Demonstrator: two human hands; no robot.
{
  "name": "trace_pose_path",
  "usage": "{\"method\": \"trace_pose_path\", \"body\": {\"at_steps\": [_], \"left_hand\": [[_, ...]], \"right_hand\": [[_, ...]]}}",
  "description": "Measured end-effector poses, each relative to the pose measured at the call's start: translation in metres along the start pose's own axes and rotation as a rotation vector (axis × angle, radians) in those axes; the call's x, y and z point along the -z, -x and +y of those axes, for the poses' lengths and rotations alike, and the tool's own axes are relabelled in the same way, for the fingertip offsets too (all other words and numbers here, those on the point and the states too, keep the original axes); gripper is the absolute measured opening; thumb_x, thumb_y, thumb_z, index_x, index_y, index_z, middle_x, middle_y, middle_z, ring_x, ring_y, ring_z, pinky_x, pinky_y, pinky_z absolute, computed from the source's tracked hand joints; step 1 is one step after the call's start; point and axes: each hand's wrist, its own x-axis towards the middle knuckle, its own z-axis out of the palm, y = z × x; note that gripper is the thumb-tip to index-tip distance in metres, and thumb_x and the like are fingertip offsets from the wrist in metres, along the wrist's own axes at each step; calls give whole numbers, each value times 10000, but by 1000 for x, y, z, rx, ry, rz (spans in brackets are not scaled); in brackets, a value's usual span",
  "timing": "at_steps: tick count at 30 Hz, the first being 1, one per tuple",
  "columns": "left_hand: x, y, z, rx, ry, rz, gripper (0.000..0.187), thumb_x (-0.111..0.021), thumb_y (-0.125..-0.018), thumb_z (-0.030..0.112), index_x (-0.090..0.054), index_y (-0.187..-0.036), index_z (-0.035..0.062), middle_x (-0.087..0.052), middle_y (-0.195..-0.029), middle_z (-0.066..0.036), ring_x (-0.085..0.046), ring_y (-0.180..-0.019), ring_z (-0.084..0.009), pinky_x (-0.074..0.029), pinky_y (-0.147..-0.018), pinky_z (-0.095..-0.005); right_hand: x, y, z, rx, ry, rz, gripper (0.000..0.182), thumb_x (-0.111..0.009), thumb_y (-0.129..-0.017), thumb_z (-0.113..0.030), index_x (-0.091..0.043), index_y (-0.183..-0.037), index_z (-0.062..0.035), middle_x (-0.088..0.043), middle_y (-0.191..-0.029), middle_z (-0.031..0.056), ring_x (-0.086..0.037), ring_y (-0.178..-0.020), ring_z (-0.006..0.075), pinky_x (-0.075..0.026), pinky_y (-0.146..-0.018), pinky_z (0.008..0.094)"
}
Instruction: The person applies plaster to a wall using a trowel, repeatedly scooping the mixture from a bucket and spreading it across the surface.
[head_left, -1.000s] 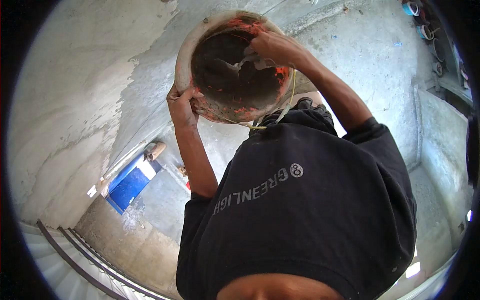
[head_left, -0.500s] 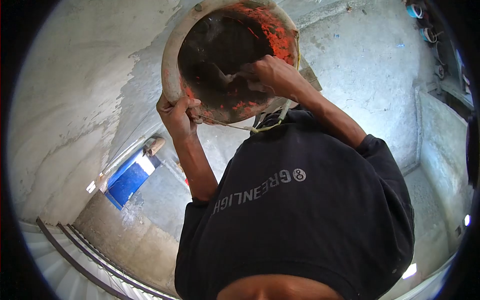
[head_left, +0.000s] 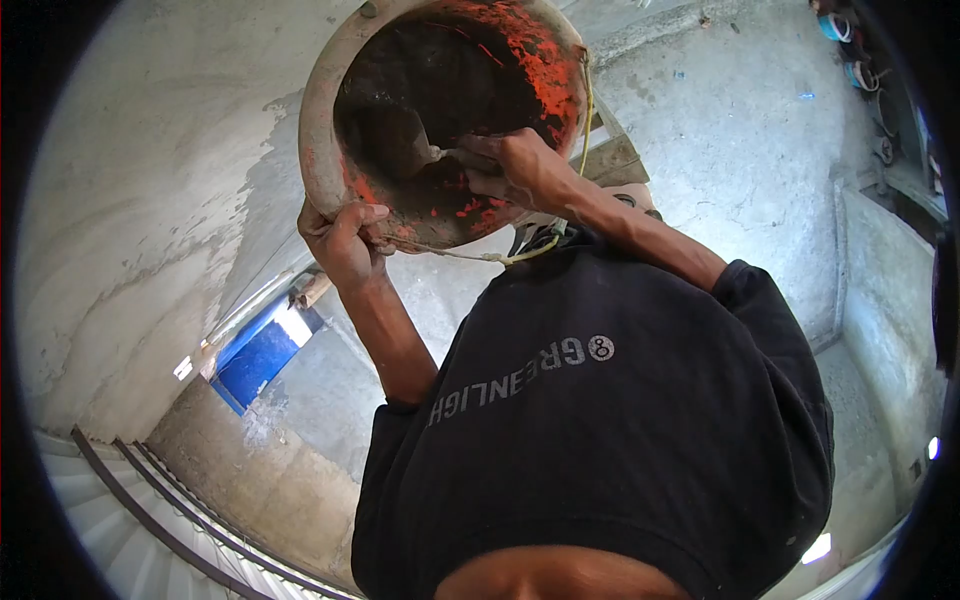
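A round bucket [head_left: 322,110], its pale rim caked and its inner wall smeared orange-red, is tilted so that its mouth faces me. Dark grey material lies inside. At the near left of the rim, my left hand [head_left: 348,240] is closed on the bucket's edge, thumb over the lip. My right hand [head_left: 515,165] reaches into the mouth, fingers wrapped round the handle of a trowel [head_left: 405,142]. The trowel's grey blade points left, against the dark material; its tip is hard to make out. A yellowish cord [head_left: 510,258] hangs along the near side of the rim.
A rough plastered wall [head_left: 150,150] rises on the left. Wooden boards [head_left: 615,160] show behind the bucket on the right. Small buckets [head_left: 832,27] stand at the far right. Behind me on the left are a blue panel [head_left: 255,365] and a dark railing [head_left: 160,510].
The bucket and my left hand have shifted slightly left. My right hand has moved left and a little down with the trowel, whose blade now shows more clearly.
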Motion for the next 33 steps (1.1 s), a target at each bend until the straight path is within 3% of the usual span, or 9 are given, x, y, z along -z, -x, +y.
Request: {"method": "trace_pose_path", "body": {"at_steps": [2,5,8,11,21,25,27,31,33], "left_hand": [[1,-1,1,3,10,-4,173,-539,-566,-77,-589,-728,-42,-524,-517,-41,-417,-328,-89,-318,-335,-207],[8,-5,-5,30,18,28,178,-530,-574,-77,-588,-740,-45,-520,-517,-41,-414,-329,-85,-303,-337,-201],[14,-18,-17,-26,53,42,189,-518,-584,-73,-589,-757,-50,-513,-505,-46,-414,-323,-88,-301,-329,-203],[11,-21,-13,-33,92,100,191,-508,-584,-75,-594,-752,-46,-512,-497,-44,-410,-318,-89,-302,-327,-205],[27,-12,-14,-82,-24,-10,246,-516,-539,-51,-619,-762,-60,-551,-525,-45,-430,-359,-80,-332,-375,-197],[28,-10,-13,-190,-66,-84,192,-520,-563,-55,-583,-745,-65,-524,-496,-71,-416,-325,-108,-318,-346,-222],[30,-9,-7,-89,-104,-69,315,-526,-522,-21,-633,-812,-80,-569,-550,-56,-458,-391,-99,-371,-418,-209],[25,-10,-13,-117,-91,-49,349,-517,-526,-30,-633,-850,-93,-569,-552,-61,-441,-372,-92,-357,-400,-209],[24,-9,-13,-84,-46,-4,317,-509,-544,-44,-625,-835,-91,-567,-549,-66,-421,-343,-86,-328,-366,-207]], "right_hand": [[2,2,-8,43,-46,38,406,-670,-797,-191,-567,-1130,18,-614,-896,272,-601,-845,424,-498,-716,431],[13,10,-24,-61,-105,-20,442,-674,-790,-157,-551,-1165,43,-625,-928,272,-632,-860,388,-505,-738,403],[24,11,-24,-124,-176,-3,481,-703,-759,-132,-554,-1174,62,-648,-967,249,-661,-901,308,-509,-786,352],[46,16,-32,-66,-88,51,470,-703,-750,-117,-563,-1164,57,-648,-966,245,-657,-906,316,-505,-800,355],[28,11,-17,-162,280,-178,300,-655,-775,-180,-615,-1030,-27,-624,-803,240,-615,-790,404,-492,-692,470],[26,-2,-19,-88,276,-166,299,-651,-779,-166,-605,-1029,-8,-622,-774,233,-617,-771,406,-492,-671,476],[22,-6,-15,-128,260,-271,474,-679,-762,-120,-542,-1197,11,-633,-962,233,-606,-892,399,-488,-769,437],[29,1,-25,-57,158,-227,452,-677,-768,-117,-553,-1179,29,-640,-960,234,-624,-889,375,-497,-771,415],[45,8,-49,-59,-54,-204,423,-675,-773,-114,-571,-1150,45,-648,-975,227,-640,-887,349,-502,-783,385]]}}
